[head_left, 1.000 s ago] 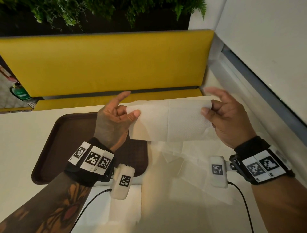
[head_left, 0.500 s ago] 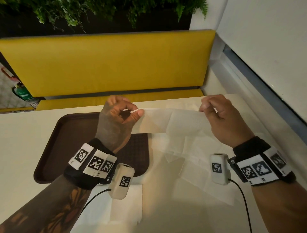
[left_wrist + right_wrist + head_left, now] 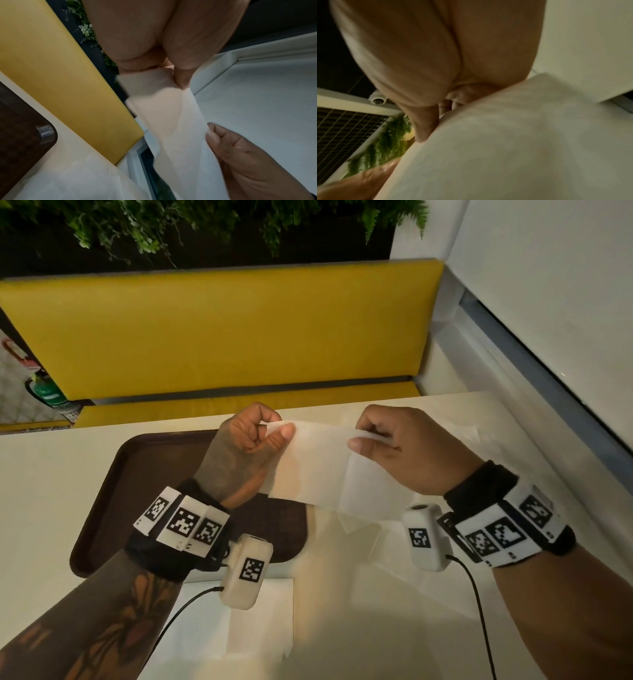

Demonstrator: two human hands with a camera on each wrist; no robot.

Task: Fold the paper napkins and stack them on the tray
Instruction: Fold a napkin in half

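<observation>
tray (image 3: pixel 113 481) bare at left, loose napkins (image 3: pixel 346 542) on table (image 3: pixel 44 508) under hands

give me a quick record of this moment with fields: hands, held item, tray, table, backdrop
left hand: left hand pinches the napkin's left top corner
right hand: right hand pinches its right top corner
held item: white napkin, hanging in the air between the hands
tray: brown tray, no napkin visible on it
table: loose napkins lying beside the tray
backdrop: yellow bench

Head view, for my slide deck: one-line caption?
Left hand and right hand pinch a white paper napkin above the brown plastic tray.
</observation>
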